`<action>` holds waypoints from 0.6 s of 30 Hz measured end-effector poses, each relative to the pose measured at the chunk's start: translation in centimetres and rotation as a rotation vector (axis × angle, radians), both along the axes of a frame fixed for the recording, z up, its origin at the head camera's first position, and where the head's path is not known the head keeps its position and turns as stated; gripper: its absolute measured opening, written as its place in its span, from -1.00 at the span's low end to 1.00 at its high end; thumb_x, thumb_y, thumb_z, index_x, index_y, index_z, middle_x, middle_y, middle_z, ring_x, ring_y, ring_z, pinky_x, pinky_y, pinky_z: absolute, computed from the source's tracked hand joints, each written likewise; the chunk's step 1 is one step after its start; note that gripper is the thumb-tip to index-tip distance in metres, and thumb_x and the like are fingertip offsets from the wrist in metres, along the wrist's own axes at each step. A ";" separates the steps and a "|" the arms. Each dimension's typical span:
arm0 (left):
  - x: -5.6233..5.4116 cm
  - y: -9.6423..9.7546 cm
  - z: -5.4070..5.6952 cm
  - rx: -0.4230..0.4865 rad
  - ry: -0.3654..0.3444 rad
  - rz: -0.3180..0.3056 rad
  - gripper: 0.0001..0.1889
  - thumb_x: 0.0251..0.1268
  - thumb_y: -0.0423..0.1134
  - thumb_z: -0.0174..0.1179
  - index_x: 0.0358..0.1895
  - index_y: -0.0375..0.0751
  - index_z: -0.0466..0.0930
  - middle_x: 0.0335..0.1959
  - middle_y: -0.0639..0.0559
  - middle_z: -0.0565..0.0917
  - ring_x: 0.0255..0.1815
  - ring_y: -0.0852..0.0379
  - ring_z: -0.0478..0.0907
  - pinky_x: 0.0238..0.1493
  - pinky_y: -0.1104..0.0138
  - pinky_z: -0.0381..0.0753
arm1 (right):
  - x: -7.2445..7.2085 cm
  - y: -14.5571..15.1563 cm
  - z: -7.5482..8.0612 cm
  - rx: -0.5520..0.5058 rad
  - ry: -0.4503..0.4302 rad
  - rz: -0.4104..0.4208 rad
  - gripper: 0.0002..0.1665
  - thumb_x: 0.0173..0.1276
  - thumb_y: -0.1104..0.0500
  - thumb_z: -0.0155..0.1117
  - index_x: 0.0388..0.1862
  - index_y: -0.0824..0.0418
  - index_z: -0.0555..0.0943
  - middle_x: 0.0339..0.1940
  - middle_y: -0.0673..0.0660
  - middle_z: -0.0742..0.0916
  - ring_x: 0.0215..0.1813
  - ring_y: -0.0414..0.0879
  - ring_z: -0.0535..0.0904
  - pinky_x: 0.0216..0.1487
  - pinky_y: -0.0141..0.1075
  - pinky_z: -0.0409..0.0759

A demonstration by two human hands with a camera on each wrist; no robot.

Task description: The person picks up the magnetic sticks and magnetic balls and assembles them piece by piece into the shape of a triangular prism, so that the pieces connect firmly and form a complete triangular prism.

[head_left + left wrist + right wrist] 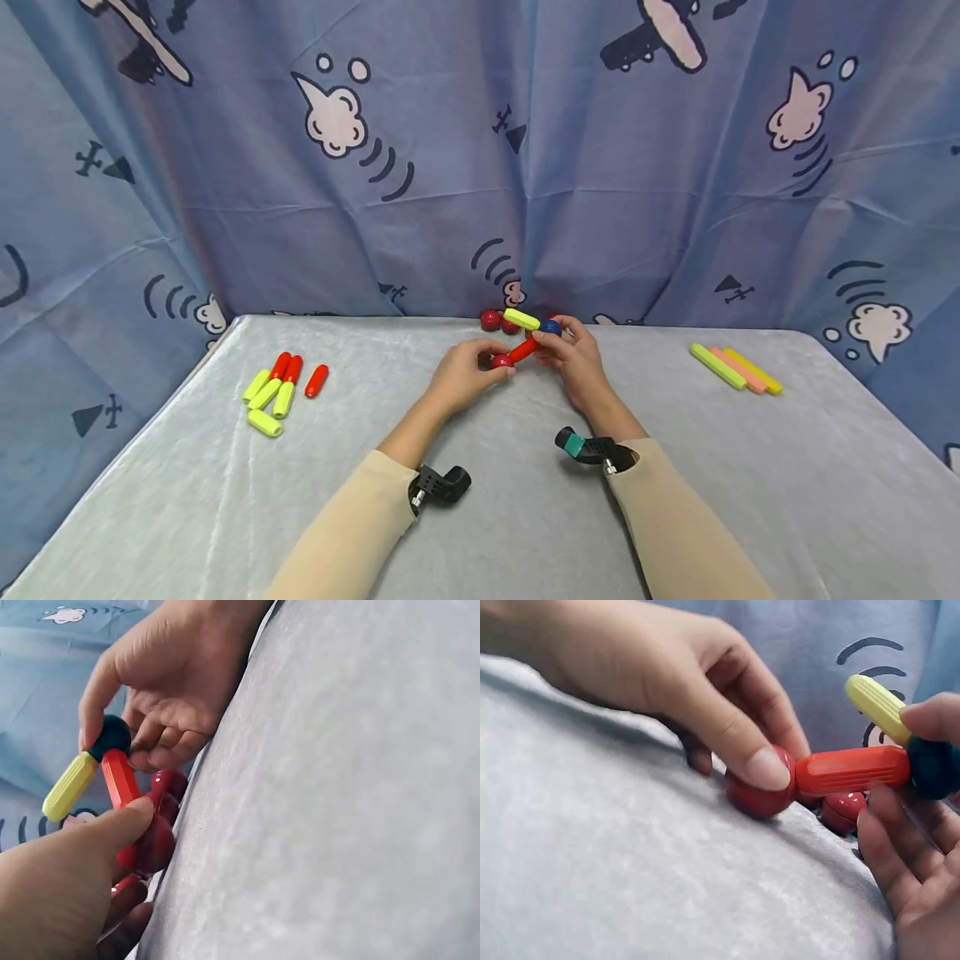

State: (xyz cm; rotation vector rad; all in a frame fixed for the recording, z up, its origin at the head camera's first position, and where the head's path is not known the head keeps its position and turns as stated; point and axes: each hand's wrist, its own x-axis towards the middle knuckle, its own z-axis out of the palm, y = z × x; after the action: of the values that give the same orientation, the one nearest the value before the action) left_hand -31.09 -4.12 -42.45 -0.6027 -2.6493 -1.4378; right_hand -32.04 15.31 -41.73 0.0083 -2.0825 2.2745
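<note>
Now the left hand [467,371] pinches a red ball [754,796], the right hand [576,360] grips the blue ball [933,769]! Between them, a red rod [849,771], toward the back of the desk [510,517], yellow rod [876,709] jutting off.

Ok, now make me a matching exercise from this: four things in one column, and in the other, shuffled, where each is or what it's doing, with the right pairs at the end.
Things:
1. left hand
2. right hand
3. red stick between the hands
4. three long sticks

Places and states:
A. side by side on the table, right of both hands
B. holding the blue ball
C. reaching from the red ball to the blue ball
D. pinching the red ball

Right pairs: 1-D, 2-B, 3-C, 4-A
</note>
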 end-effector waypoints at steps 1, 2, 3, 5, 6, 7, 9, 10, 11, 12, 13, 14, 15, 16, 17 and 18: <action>0.0 -0.1 -0.1 -0.003 0.010 0.009 -0.63 0.23 -0.18 0.44 0.08 -0.18 0.72 -0.11 -0.05 0.79 -0.10 0.08 0.70 0.06 0.21 0.66 | 0.0 0.0 0.0 0.019 0.012 0.004 -0.66 0.45 0.20 0.25 0.11 0.20 0.39 -0.27 -0.14 0.74 -0.29 -0.28 0.68 -0.19 -0.40 0.69; -0.1 -0.1 -0.2 0.001 0.015 0.013 -0.66 0.23 -0.19 0.44 0.06 -0.17 0.73 -0.13 -0.05 0.79 -0.12 0.10 0.70 0.05 0.23 0.67 | 0.0 0.0 0.0 0.049 0.024 0.004 -0.66 0.46 0.18 0.25 0.11 0.21 0.41 -0.24 -0.14 0.73 -0.26 -0.30 0.67 -0.17 -0.40 0.69; -0.2 -0.2 -0.3 0.014 0.010 0.012 -0.67 0.23 -0.21 0.44 0.05 -0.17 0.74 -0.14 -0.05 0.79 -0.14 0.10 0.70 0.03 0.24 0.68 | 0.1 0.0 0.0 0.081 0.038 -0.001 -0.67 0.46 0.16 0.26 0.10 0.21 0.43 -0.22 -0.13 0.72 -0.23 -0.31 0.67 -0.14 -0.41 0.69; -0.3 -0.3 -0.5 0.051 -0.013 0.009 -0.66 0.22 -0.23 0.44 0.06 -0.19 0.73 -0.12 -0.07 0.79 -0.15 0.10 0.71 0.01 0.26 0.69 | 0.1 0.0 -0.1 0.136 0.062 -0.012 -0.67 0.46 0.12 0.28 0.09 0.22 0.47 -0.21 -0.12 0.71 -0.19 -0.33 0.65 -0.11 -0.43 0.68; -0.4 -0.4 -0.5 0.072 -0.024 0.005 -0.65 0.22 -0.24 0.44 0.07 -0.21 0.73 -0.11 -0.09 0.79 -0.15 0.09 0.71 0.00 0.27 0.69 | 0.1 0.0 -0.1 0.161 0.072 -0.020 -0.67 0.45 0.11 0.30 0.08 0.23 0.49 -0.22 -0.13 0.70 -0.18 -0.34 0.64 -0.09 -0.45 0.68; -0.4 -0.5 -0.6 0.085 -0.033 0.004 -0.64 0.22 -0.25 0.44 0.09 -0.22 0.72 -0.09 -0.10 0.79 -0.14 0.09 0.71 0.00 0.28 0.69 | 0.2 0.1 -0.2 0.186 0.082 -0.028 -0.67 0.44 0.11 0.32 0.06 0.23 0.50 -0.25 -0.13 0.68 -0.20 -0.34 0.61 -0.10 -0.47 0.67; -0.5 -0.6 -0.6 0.108 -0.045 0.001 -0.61 0.21 -0.26 0.44 0.11 -0.24 0.70 -0.05 -0.12 0.78 -0.12 0.07 0.71 0.00 0.29 0.69 | 0.3 0.2 -0.2 0.215 0.101 -0.039 -0.70 0.42 0.13 0.34 0.01 0.23 0.52 -0.32 -0.12 0.64 -0.25 -0.32 0.55 -0.15 -0.50 0.62; -0.5 -0.6 -0.6 0.114 -0.050 0.000 -0.60 0.21 -0.26 0.44 0.12 -0.24 0.70 -0.03 -0.12 0.78 -0.11 0.07 0.71 0.00 0.29 0.69 | 0.3 0.3 -0.2 0.227 0.112 -0.040 -0.70 0.40 0.14 0.35 0.00 0.23 0.52 -0.34 -0.10 0.62 -0.28 -0.30 0.51 -0.19 -0.50 0.57; -0.5 -0.7 -0.5 0.118 -0.055 -0.002 -0.60 0.21 -0.26 0.44 0.13 -0.25 0.69 -0.02 -0.12 0.78 -0.11 0.07 0.71 0.00 0.29 0.69 | 0.4 0.4 -0.2 0.242 0.122 -0.038 -0.70 0.39 0.15 0.36 0.01 0.23 0.53 -0.32 -0.10 0.62 -0.27 -0.28 0.48 -0.20 -0.49 0.52; -0.5 -0.7 -0.5 0.119 -0.061 -0.003 -0.60 0.21 -0.26 0.44 0.13 -0.24 0.69 -0.02 -0.12 0.78 -0.11 0.07 0.70 0.00 0.30 0.69 | 0.4 0.5 -0.3 0.263 0.134 -0.032 -0.68 0.38 0.16 0.36 0.03 0.24 0.54 -0.28 -0.08 0.63 -0.26 -0.26 0.47 -0.21 -0.47 0.47; -0.4 -0.7 -0.4 0.117 -0.066 -0.002 -0.61 0.21 -0.26 0.44 0.12 -0.24 0.70 -0.03 -0.12 0.78 -0.12 0.07 0.70 -0.01 0.30 0.68 | 0.4 0.5 -0.3 0.280 0.146 -0.024 -0.66 0.37 0.17 0.37 0.06 0.24 0.56 -0.23 -0.05 0.65 -0.23 -0.24 0.46 -0.21 -0.45 0.44; -0.4 -0.8 -0.4 0.114 -0.071 -0.002 -0.62 0.22 -0.26 0.44 0.11 -0.23 0.71 -0.04 -0.12 0.78 -0.14 0.08 0.69 -0.02 0.31 0.68 | 0.5 0.6 -0.3 0.293 0.158 -0.015 -0.64 0.36 0.19 0.37 0.09 0.24 0.58 -0.16 -0.01 0.68 -0.19 -0.22 0.47 -0.19 -0.43 0.42; -0.4 -0.8 -0.3 0.109 -0.075 -0.003 -0.62 0.22 -0.25 0.44 0.10 -0.23 0.71 -0.06 -0.11 0.78 -0.15 0.09 0.68 -0.03 0.32 0.67 | 0.4 0.7 -0.3 0.308 0.168 -0.005 -0.61 0.35 0.20 0.38 0.12 0.25 0.59 -0.07 0.04 0.69 -0.14 -0.21 0.48 -0.17 -0.44 0.42; -0.3 -0.8 -0.3 0.105 -0.079 -0.004 -0.63 0.22 -0.25 0.43 0.09 -0.23 0.72 -0.08 -0.11 0.78 -0.16 0.10 0.67 -0.05 0.33 0.67 | 0.4 0.8 -0.4 0.322 0.174 0.005 -0.59 0.35 0.20 0.38 0.15 0.27 0.60 0.02 0.09 0.69 -0.09 -0.19 0.49 -0.13 -0.45 0.44; -0.3 -0.8 -0.3 0.100 -0.083 -0.005 -0.64 0.23 -0.24 0.43 0.09 -0.22 0.72 -0.09 -0.10 0.78 -0.18 0.11 0.66 -0.06 0.34 0.66 | 0.4 0.8 -0.4 0.334 0.179 0.014 -0.57 0.35 0.20 0.39 0.17 0.28 0.61 0.11 0.13 0.68 -0.03 -0.18 0.50 -0.09 -0.45 0.46; -0.3 -0.8 -0.3 0.091 -0.084 -0.007 -0.65 0.24 -0.23 0.42 0.09 -0.21 0.72 -0.10 -0.09 0.78 -0.18 0.13 0.65 -0.07 0.35 0.65 | 0.4 0.9 -0.4 0.344 0.183 0.019 -0.56 0.34 0.20 0.39 0.17 0.29 0.62 0.15 0.19 0.67 -0.01 -0.16 0.50 -0.07 -0.46 0.47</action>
State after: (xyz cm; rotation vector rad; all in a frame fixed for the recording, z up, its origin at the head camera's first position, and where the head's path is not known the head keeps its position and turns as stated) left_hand -31.39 -4.93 -42.70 -0.5555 -2.6287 -1.6100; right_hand -31.64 16.18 -42.18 0.2420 -2.3465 1.8161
